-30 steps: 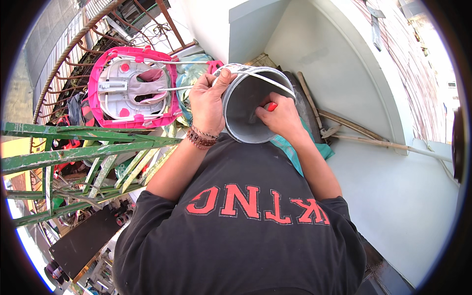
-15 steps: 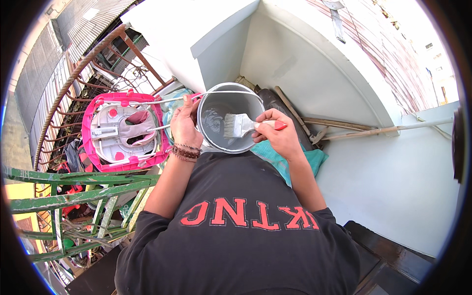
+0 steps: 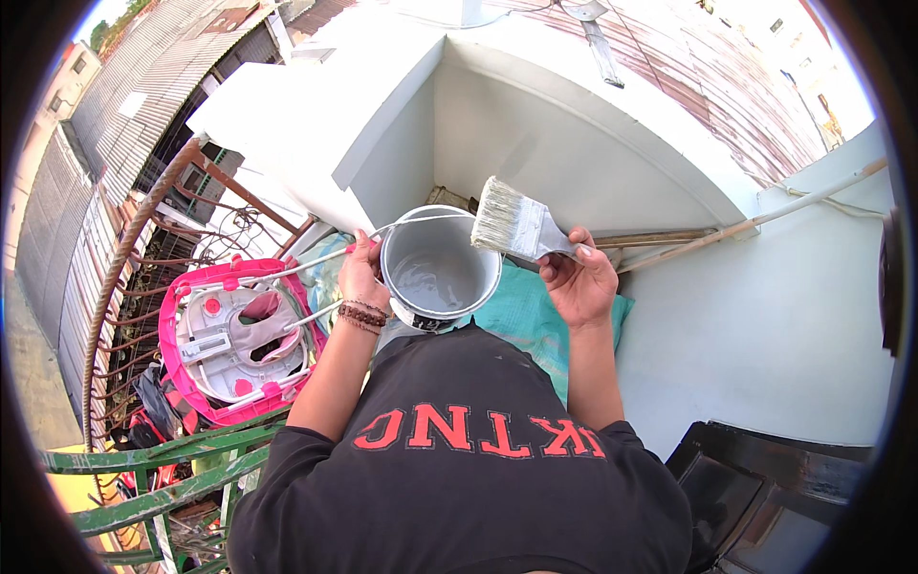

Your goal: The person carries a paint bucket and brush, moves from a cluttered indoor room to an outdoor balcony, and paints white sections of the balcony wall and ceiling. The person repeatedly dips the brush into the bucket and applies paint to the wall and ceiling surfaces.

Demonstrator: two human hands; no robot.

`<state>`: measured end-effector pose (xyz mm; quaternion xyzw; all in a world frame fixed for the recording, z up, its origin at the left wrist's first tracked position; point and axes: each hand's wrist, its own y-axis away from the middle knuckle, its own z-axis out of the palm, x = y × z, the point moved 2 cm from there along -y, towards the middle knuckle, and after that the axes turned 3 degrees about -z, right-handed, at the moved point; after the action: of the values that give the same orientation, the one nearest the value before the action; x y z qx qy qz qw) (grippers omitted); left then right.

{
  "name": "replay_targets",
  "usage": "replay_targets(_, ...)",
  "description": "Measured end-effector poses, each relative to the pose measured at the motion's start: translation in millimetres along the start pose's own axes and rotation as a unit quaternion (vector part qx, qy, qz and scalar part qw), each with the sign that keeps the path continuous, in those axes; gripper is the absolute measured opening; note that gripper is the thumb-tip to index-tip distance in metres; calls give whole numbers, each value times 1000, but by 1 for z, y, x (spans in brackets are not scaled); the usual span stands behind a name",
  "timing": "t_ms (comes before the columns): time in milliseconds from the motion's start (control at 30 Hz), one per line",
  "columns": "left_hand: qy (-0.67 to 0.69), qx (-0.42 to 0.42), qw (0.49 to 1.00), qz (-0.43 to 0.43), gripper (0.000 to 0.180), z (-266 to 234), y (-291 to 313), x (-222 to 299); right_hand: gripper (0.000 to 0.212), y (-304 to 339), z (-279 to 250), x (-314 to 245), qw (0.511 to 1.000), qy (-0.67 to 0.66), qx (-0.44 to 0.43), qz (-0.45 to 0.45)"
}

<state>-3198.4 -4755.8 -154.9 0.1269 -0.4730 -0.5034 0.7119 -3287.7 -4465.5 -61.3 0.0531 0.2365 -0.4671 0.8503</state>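
My left hand (image 3: 361, 279) is closed on the left side of a grey paint bucket (image 3: 442, 230), near its rim. The bucket is tilted so that its inside shows, with a little pale, wet-looking paint at the bottom. Its thin wire handle lies across the top of the opening. In my right hand (image 3: 585, 277) is a wide flat paintbrush (image 3: 512, 220), gripped by its handle, which the fingers mostly hide. The brush is up above the bucket's right rim, its pale bristles pointing left and coated with whitish paint.
A pink and white baby walker (image 3: 239, 340) lies to the left, beside a rusty bar railing (image 3: 120, 258) and green slats (image 3: 172, 502). Beyond the bucket stand pale walls (image 3: 535, 143). A teal sack (image 3: 531, 316) lies beneath; a long pole (image 3: 765, 222) leans at right.
The brush has come up out of the bucket, its bristles now above the rim. My left hand stays on the bucket. The view has shifted, showing more of the rooftops.
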Motion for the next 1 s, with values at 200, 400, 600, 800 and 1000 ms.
replay_targets(200,13,39,999,-9,43,-39,-48,9,21,-50,10,7,992,97,36,-66)
replay_targets(400,-7,121,993,3,59,-98,-84,50,18,-104,4,16,979,160,58,-113)
replay_targets(600,18,90,996,18,46,-171,-115,109,19,-161,-9,24,975,146,88,-144)
replay_targets(800,-8,52,998,33,54,-241,-133,175,20,-206,-22,41,963,176,104,-175)
replay_targets(1000,-55,155,986,6,49,-259,-143,202,13,-259,-72,58,824,471,143,-281)
